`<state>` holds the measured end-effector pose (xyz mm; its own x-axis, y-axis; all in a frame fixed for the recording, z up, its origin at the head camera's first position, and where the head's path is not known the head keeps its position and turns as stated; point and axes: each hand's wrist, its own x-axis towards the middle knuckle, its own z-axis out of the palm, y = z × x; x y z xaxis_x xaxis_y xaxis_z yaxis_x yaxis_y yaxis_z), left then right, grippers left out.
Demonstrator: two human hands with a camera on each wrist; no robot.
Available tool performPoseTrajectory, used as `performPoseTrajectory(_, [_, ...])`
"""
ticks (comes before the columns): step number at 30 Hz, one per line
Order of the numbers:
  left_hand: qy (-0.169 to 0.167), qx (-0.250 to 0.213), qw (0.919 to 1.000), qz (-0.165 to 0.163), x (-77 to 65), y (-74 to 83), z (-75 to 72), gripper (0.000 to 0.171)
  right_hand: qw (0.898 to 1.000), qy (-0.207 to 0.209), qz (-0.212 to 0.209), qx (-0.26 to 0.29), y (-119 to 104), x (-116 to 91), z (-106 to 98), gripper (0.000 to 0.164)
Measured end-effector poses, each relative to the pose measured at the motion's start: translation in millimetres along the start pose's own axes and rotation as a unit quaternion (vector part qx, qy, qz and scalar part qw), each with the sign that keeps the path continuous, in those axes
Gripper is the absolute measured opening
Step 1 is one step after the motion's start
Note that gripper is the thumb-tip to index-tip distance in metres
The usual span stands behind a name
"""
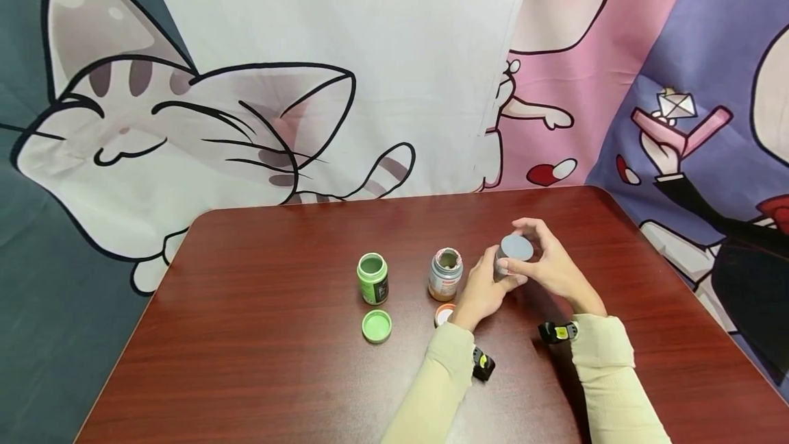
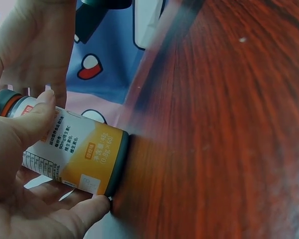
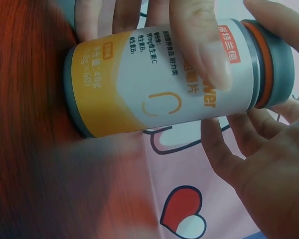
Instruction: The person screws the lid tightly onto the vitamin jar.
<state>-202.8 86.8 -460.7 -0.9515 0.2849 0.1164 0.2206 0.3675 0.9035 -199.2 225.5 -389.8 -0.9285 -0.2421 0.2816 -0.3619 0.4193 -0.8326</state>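
Note:
A vitamin C tablet bottle point(image 3: 134, 84) with a white and yellow label stands upright at the tabletop. Its grey cap point(image 1: 516, 247) is on, with an orange ring under it. My left hand point(image 1: 483, 293) grips the bottle's body, thumb across the label in the left wrist view. Around the cap are the fingers of my right hand point(image 1: 555, 269); in the right wrist view its thumb and fingers lie on opposite sides of the cap. To the left stand an uncapped grey bottle point(image 1: 444, 279) and an uncapped green bottle point(image 1: 372, 283).
A green lid point(image 1: 377, 326) lies in front of the green bottle. Near my left wrist is an orange-rimmed white lid point(image 1: 443, 314), partly hidden. All rest on a reddish-brown wooden table point(image 1: 265, 334), with a cartoon-printed cloth point(image 1: 370, 53) behind its far edge.

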Motion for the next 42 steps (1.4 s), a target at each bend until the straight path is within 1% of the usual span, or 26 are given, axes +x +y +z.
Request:
performPoseTrajectory(6, [-0.003, -0.003, 1.0, 0.0, 0.4, 0.3, -0.4, 0.06, 1.0, 0.012, -0.009, -0.008, 0.2, 1.2, 1.9, 0.068])
performPoseTrajectory(10, [-0.004, -0.001, 1.0, -0.004, 0.0, 0.5, -0.7, 0.06, 1.0, 0.006, -0.006, -0.004, 0.5, 1.2, 0.9, 0.072])
performPoseTrajectory(12, [-0.002, -0.001, 1.0, -0.004, -0.4, 0.2, -0.4, 0.06, 1.0, -0.004, 0.003, 0.003, 2.7, 0.8, -0.7, 0.076])
performPoseTrajectory(16, [0.003, -0.001, 1.0, -0.006, -0.7, 0.3, 0.3, 0.061, 0.998, -0.038, 0.018, 0.037, 11.9, 0.8, -6.8, 0.085])
performPoseTrajectory(19, [0.004, 0.003, 1.0, -0.007, -0.9, 0.3, 0.8, 0.062, 0.995, -0.064, 0.002, 0.076, 20.6, 1.2, -11.1, 0.089])
performPoseTrajectory(23, [0.004, 0.004, 1.0, 0.0, -0.5, 0.2, 1.7, 0.063, 0.989, -0.085, -0.031, 0.115, 26.8, 1.4, -14.7, 0.087])
performPoseTrajectory(26, [0.006, 0.006, 1.0, 0.002, -1.0, 0.1, 2.4, 0.063, 0.987, -0.098, -0.044, 0.118, 29.3, 0.7, -16.1, 0.083])
performPoseTrajectory(32, [0.006, 0.007, 0.9999, -0.01, -3.2, 0.4, 2.7, 0.061, 0.981, -0.119, -0.053, 0.144, 33.6, -1.7, -16.5, 0.076])
performPoseTrajectory(35, [0.008, 0.014, 0.9998, -0.011, -3.0, 0.5, 2.0, 0.061, 0.981, -0.118, -0.059, 0.144, 34.2, -1.1, -16.3, 0.075])
performPoseTrajectory(38, [0.007, 0.02, 0.9997, -0.012, -2.4, 0.6, 1.2, 0.062, 0.982, -0.115, -0.051, 0.142, 34.9, -0.8, -16.6, 0.073])
performPoseTrajectory(42, [0.003, 0.019, 0.9997, -0.016, -1.9, 1.0, 1.1, 0.063, 0.981, -0.112, -0.057, 0.148, 33.6, -1.2, -17.0, 0.069])
